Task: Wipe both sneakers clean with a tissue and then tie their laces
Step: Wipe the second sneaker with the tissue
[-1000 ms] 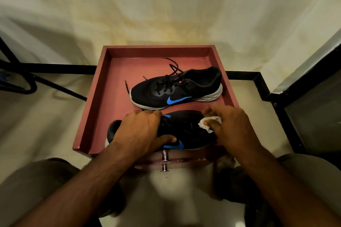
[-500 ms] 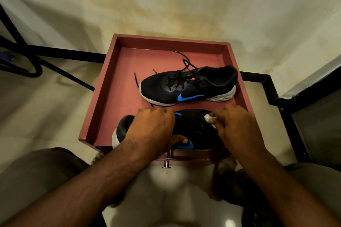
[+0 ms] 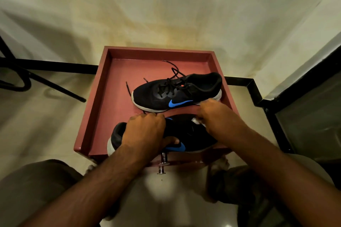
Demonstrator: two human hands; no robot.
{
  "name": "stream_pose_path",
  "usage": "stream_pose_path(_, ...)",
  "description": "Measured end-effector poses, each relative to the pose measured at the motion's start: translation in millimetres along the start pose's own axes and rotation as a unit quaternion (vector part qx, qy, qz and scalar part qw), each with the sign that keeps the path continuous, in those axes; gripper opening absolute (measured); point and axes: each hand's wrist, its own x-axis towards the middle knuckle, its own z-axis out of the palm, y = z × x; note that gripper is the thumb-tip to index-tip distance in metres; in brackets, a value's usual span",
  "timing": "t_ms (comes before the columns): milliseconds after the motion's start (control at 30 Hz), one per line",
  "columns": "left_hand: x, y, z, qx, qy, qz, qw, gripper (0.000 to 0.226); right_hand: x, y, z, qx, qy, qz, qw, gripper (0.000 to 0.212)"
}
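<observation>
Two black sneakers with blue logos and white soles lie on a reddish tray-top table point(image 3: 103, 97). The far sneaker point(image 3: 177, 92) rests on its sole, toe to the left, its black laces loose and trailing over the tray. The near sneaker point(image 3: 191, 134) lies at the tray's front edge. My left hand point(image 3: 145, 132) grips it over the middle, thumb by the blue logo. My right hand point(image 3: 219, 118) holds a crumpled white tissue point(image 3: 196, 120) against the right part of the near sneaker; most of the tissue is hidden under my fingers.
The table has raised rims and a metal knob point(image 3: 163, 162) on its front. A pale stained wall point(image 3: 166, 14) stands right behind it. Black chair legs point(image 3: 46, 83) cross the floor at left, and a dark frame point(image 3: 295, 101) lies at right. My knees flank the table.
My right hand with the tissue has slid from the near side of the sneaker up toward its far side, covering more of the tissue. My left hand keeps its grip. The camera shifted.
</observation>
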Motion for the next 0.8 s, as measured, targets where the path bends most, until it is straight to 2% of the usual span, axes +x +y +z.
stream_pose_path(100,1,1,2,0.009,0.002,0.007,1.000,0.063,-55,11,4,0.059,0.000,0.026,0.998,0.020)
stream_pose_path(200,2,1,2,0.008,0.001,0.014,1.000,0.064,-67,1,12,0.123,0.010,0.048,0.991,0.016)
stream_pose_path(433,-1,-1,3,0.014,0.010,0.043,0.999,0.069,-50,-17,17,-0.001,0.014,0.105,0.994,0.028)
stream_pose_path(533,1,0,1,0.019,0.001,0.051,0.999,0.069,-37,-13,14,-0.024,0.032,0.132,0.990,0.020)
stream_pose_path(667,1,1,0,0.017,-0.013,0.053,0.998,0.065,2,-24,13,0.047,0.057,0.129,0.989,0.004)
stream_pose_path(800,0,1,-1,0.015,-0.007,0.043,0.999,0.060,41,-53,5,0.066,0.009,0.046,0.997,0.019)
